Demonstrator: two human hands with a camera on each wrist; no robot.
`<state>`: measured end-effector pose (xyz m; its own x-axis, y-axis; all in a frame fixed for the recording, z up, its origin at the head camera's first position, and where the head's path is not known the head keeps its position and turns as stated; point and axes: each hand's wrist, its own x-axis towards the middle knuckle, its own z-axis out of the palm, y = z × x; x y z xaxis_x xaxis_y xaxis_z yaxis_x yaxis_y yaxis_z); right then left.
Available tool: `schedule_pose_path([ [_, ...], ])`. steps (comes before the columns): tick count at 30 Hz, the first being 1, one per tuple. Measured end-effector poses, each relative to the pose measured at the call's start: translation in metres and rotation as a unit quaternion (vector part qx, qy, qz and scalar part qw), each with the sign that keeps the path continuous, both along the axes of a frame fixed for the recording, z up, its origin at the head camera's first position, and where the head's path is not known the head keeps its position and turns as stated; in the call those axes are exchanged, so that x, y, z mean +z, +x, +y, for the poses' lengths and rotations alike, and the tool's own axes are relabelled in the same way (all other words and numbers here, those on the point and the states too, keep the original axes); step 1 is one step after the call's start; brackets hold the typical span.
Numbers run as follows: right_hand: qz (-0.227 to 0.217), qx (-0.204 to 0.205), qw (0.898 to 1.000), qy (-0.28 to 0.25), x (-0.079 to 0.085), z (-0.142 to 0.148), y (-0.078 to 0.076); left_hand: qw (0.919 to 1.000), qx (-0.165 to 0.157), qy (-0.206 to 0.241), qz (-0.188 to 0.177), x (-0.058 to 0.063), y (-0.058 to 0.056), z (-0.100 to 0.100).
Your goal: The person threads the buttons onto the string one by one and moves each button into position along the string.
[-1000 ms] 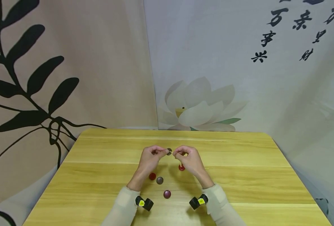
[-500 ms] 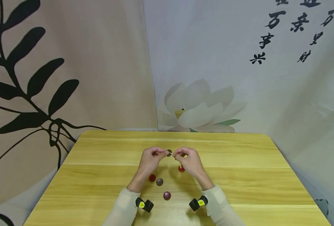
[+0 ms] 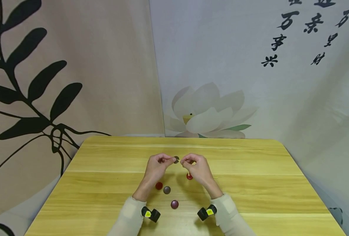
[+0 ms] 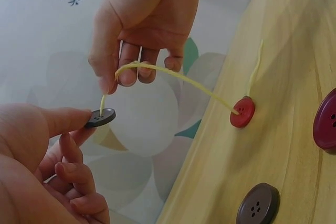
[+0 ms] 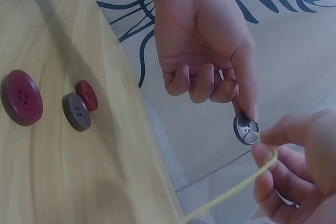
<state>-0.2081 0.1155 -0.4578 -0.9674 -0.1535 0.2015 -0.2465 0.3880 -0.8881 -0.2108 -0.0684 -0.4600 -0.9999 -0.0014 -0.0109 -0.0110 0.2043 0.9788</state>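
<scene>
Between thumb and fingers, my left hand (image 3: 159, 164) pinches the edge of a dark grey four-hole button (image 4: 101, 117) above the table. My right hand (image 3: 198, 165) pinches a yellow string (image 4: 184, 78) right beside that button. In the left wrist view the string passes into a hole of the dark button. From the right fingers it arcs down to a red button (image 4: 243, 112) on the table and runs through it. The string's loose tail lies beyond the red button. How much string is through the dark button is hard to see.
On the wooden table (image 3: 251, 196), nearer my body, lie another red button (image 3: 159, 186), a grey-brown button (image 3: 166, 190) and a larger maroon button (image 3: 174, 204). A printed curtain (image 3: 118, 65) hangs behind the table's far edge.
The head view has tilted slightly, so the scene sits a little lower. Both hands stay in place, holding the button and the string, with hardly any visible finger movement.
</scene>
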Motion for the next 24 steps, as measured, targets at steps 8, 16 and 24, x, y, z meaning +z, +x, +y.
schedule_pose_path([
  [8, 0.000, 0.000, 1.000, -0.003, 0.0002, -0.0016, -0.0006, 0.9999, -0.003, 0.006, -0.008, -0.0005, 0.0002, 0.0012],
  [16, -0.012, -0.001, 1.000, 0.000, 0.0005, -0.0024, 0.0000, 0.9999, -0.005, 0.016, -0.003, -0.0019, -0.0007, 0.0028],
  [24, -0.013, -0.006, 1.000, -0.002, -0.0009, -0.0026, -0.0002, 0.9999, -0.006, 0.010, 0.000, -0.0040, -0.0013, 0.0038],
])
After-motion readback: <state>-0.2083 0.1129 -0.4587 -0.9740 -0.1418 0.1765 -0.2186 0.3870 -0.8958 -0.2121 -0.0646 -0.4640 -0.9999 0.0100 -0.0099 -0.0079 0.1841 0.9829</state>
